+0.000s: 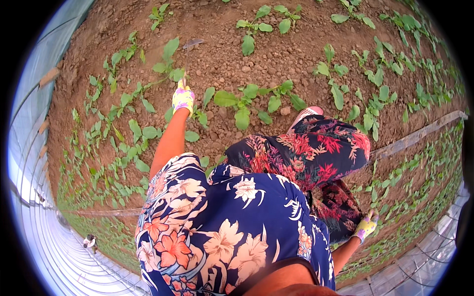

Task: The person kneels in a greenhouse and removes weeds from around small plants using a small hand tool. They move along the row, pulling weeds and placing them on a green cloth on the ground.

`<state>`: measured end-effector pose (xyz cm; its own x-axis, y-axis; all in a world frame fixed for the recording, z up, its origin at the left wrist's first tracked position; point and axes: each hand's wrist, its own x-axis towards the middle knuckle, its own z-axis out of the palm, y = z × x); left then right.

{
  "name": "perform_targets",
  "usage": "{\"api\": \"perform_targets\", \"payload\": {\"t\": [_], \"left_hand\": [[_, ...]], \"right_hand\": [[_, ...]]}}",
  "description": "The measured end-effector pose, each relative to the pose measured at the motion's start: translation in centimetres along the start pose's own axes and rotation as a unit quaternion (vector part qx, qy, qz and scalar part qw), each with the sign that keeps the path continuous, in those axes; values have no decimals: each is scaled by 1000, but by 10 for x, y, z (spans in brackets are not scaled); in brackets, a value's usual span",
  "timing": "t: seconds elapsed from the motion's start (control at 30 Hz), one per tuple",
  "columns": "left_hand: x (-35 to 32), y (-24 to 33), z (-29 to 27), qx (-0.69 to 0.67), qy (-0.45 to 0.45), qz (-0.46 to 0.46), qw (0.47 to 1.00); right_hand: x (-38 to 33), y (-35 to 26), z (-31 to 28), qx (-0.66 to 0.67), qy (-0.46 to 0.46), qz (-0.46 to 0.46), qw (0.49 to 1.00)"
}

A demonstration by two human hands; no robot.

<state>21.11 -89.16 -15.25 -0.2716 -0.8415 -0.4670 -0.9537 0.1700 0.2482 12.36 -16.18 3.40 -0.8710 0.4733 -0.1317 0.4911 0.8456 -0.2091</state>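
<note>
My left hand (183, 99), in a yellow glove with pink-purple patches, reaches forward over the soil. It is closed round the near end of a hand hoe (193, 43) with a thin shaft; the dark blade is at the far end, on or just over bare soil. Leafy green seedlings (169, 55) stand just left of the shaft. More seedlings (242, 102) grow to the right of the glove. My right hand (366, 226), gloved alike, is low beside my bent leg in dark red-flowered trousers (306, 153). Its fingers are too small to read.
Rows of seedlings (377, 101) cover the brown soil on both sides. A pale strip (419, 135) crosses the bed at the right. Curved greenhouse film (29, 108) with hoops rises at the left. Another person (90, 241) is far off at the lower left.
</note>
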Motion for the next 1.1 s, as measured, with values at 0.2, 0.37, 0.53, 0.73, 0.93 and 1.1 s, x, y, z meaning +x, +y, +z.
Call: {"api": "perform_targets", "payload": {"t": [0.2, 0.37, 0.53, 0.73, 0.93, 1.1], "left_hand": [[37, 56, -2, -62, 90, 2, 994], [119, 47, 1, 11, 1, -19, 1000], [10, 55, -5, -11, 104, 54, 993], [-12, 36, 12, 18, 29, 59, 998], [-97, 116, 1, -286, -38, 75, 955], [-197, 148, -39, -259, -102, 93, 956]], "right_hand": [[11, 7, 12, -7, -23, 20, 999], [17, -8, 47, -5, -5, -12, 1000], [6, -7, -2, -26, 8, -4, 1000], [-1, -11, -11, 36, -2, 63, 997], [17, -14, -56, 73, 130, 25, 988], [45, 44, -132, 64, 18, -1, 998]]}}
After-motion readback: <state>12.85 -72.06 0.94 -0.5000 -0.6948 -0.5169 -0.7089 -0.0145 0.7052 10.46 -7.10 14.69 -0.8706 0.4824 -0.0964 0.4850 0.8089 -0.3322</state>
